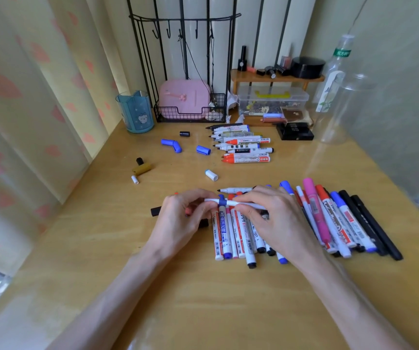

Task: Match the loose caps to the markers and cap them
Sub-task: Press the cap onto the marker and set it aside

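Marker between left hand, right hand

Single wide-angle view from head height, facing forward and down across table. Close over forearms; left hand and right hand at frame centre. Wire rack against far wall at top, curtain along left edge. Lines bowed near borders.

- Red-tipped marker, far row at twelve o'clock: outlined letters ending in "BOARD", the rest blurred.
- Clear bottle at two o'clock: green label with Chinese characters, too blurred to read.
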The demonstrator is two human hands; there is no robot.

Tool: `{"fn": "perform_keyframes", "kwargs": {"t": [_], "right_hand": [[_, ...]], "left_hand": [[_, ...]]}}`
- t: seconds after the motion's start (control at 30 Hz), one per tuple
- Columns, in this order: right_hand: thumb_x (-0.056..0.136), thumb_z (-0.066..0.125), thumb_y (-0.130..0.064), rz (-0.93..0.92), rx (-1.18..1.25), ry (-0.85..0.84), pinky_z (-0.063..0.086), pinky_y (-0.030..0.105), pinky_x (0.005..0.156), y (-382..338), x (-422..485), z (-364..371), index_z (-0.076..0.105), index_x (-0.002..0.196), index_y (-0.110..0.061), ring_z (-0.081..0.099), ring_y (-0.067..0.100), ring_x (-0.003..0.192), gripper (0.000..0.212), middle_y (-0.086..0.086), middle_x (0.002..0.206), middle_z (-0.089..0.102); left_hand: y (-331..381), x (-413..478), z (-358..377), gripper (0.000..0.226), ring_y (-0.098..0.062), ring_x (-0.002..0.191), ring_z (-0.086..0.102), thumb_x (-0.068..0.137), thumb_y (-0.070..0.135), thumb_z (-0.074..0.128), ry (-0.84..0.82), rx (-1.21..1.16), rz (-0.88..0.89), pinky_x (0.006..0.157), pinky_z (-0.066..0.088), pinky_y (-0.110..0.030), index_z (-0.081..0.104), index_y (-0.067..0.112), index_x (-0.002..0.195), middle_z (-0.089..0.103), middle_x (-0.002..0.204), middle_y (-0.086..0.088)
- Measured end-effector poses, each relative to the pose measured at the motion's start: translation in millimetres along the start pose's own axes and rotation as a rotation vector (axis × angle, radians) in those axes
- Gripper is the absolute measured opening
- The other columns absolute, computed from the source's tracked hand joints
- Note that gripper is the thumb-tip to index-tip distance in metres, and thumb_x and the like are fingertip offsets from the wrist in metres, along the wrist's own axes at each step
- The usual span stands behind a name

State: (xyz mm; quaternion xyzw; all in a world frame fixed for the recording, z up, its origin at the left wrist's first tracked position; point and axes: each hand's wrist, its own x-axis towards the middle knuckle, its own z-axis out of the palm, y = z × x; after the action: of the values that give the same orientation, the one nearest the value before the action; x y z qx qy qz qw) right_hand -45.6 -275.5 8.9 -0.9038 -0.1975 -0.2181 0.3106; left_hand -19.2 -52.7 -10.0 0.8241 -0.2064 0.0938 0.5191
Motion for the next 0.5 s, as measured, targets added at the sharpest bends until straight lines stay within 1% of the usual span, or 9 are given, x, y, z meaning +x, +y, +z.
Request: {"fn": "perform_keyframes", "kwargs": {"t": [0.03, 0.07, 0.1, 0.17, 0.2, 0.27, 0.33, 0.43, 0.5], "right_hand": [[0.094, 0.075, -0.031, 0.004, -0.029, -0.012, 0.046, 0.033, 0.085, 0, 1, -3, 0.079, 0.1, -0.026, 0.058, -0.003, 0.085, 0.009, -0.028, 0.093, 0.064], [0.093, 0.076, -0.035, 0.017, -0.049, -0.014, 0.047, 0.033, 0.083, -2, 1, -6, 0.078, 0.096, -0.028, 0.058, 0.0, 0.083, 0.008, -0.025, 0.089, 0.065], [0.091, 0.077, -0.035, 0.041, -0.061, -0.006, 0.047, 0.031, 0.077, -2, 2, -9, 0.078, 0.093, -0.028, 0.057, 0.003, 0.08, 0.008, -0.021, 0.084, 0.064], [0.088, 0.079, -0.035, 0.139, -0.089, 0.039, 0.041, 0.024, 0.063, 0, 2, -14, 0.078, 0.087, -0.03, 0.052, 0.004, 0.071, 0.005, -0.016, 0.076, 0.059], [0.088, 0.079, -0.035, 0.211, -0.105, 0.067, 0.037, 0.024, 0.059, 3, 1, -16, 0.077, 0.084, -0.031, 0.05, 0.004, 0.065, 0.006, -0.015, 0.071, 0.058], [0.088, 0.08, -0.036, 0.342, -0.135, 0.078, 0.034, 0.027, 0.057, 9, 1, -18, 0.076, 0.081, -0.03, 0.051, 0.005, 0.056, 0.009, -0.013, 0.061, 0.058], [0.089, 0.078, -0.038, 0.408, -0.187, 0.05, 0.041, 0.026, 0.059, 12, 0, -15, 0.075, 0.082, -0.029, 0.053, 0.003, 0.053, 0.012, -0.014, 0.057, 0.061], [0.092, 0.074, -0.043, 0.433, -0.213, 0.029, 0.051, 0.03, 0.067, 9, 1, -10, 0.073, 0.097, -0.031, 0.055, 0.0, 0.055, 0.013, -0.017, 0.058, 0.064], [0.094, 0.071, -0.044, 0.433, -0.222, -0.002, 0.052, 0.028, 0.065, 6, 2, -8, 0.07, 0.105, -0.033, 0.056, -0.002, 0.057, 0.015, -0.018, 0.061, 0.065]], "left_hand": [[1, 2, 2, 0.011, -0.009, 0.083, 0.075, 0.1, 0.016, 0.069, -0.001, -0.01, -0.001, 0.076, 0.061, -0.03, 0.077, 0.019, 0.107, 0.076, 0.087, 0.014], [1, 3, 4, 0.014, -0.011, 0.088, 0.075, 0.101, 0.018, 0.068, -0.002, -0.003, 0.011, 0.078, 0.062, -0.034, 0.075, 0.021, 0.113, 0.077, 0.095, 0.014], [3, 4, 5, 0.021, -0.012, 0.094, 0.075, 0.101, 0.02, 0.068, -0.006, 0.013, 0.033, 0.079, 0.062, -0.034, 0.072, 0.023, 0.121, 0.076, 0.103, 0.014], [5, 4, 5, 0.037, -0.009, 0.102, 0.073, 0.101, 0.02, 0.068, -0.009, 0.047, 0.068, 0.082, 0.057, -0.022, 0.062, 0.027, 0.137, 0.071, 0.12, 0.016], [5, 4, 3, 0.041, -0.008, 0.104, 0.072, 0.101, 0.02, 0.067, 0.004, 0.061, 0.075, 0.081, 0.054, -0.017, 0.06, 0.027, 0.14, 0.068, 0.125, 0.016], [3, 3, -1, 0.036, -0.006, 0.102, 0.071, 0.101, 0.017, 0.067, 0.047, 0.093, 0.076, 0.076, 0.051, -0.013, 0.062, 0.025, 0.136, 0.067, 0.124, 0.015], [1, 2, -2, 0.031, -0.006, 0.1, 0.071, 0.101, 0.014, 0.067, 0.069, 0.122, 0.065, 0.073, 0.049, -0.012, 0.066, 0.023, 0.131, 0.069, 0.119, 0.013], [0, 1, -1, 0.029, -0.006, 0.1, 0.07, 0.101, 0.013, 0.066, 0.068, 0.144, 0.072, 0.074, 0.049, -0.012, 0.068, 0.023, 0.129, 0.07, 0.115, 0.013], [-1, 1, -2, 0.029, -0.007, 0.1, 0.07, 0.102, 0.012, 0.065, 0.07, 0.155, 0.07, 0.073, 0.05, -0.014, 0.068, 0.024, 0.128, 0.07, 0.114, 0.014]]}}
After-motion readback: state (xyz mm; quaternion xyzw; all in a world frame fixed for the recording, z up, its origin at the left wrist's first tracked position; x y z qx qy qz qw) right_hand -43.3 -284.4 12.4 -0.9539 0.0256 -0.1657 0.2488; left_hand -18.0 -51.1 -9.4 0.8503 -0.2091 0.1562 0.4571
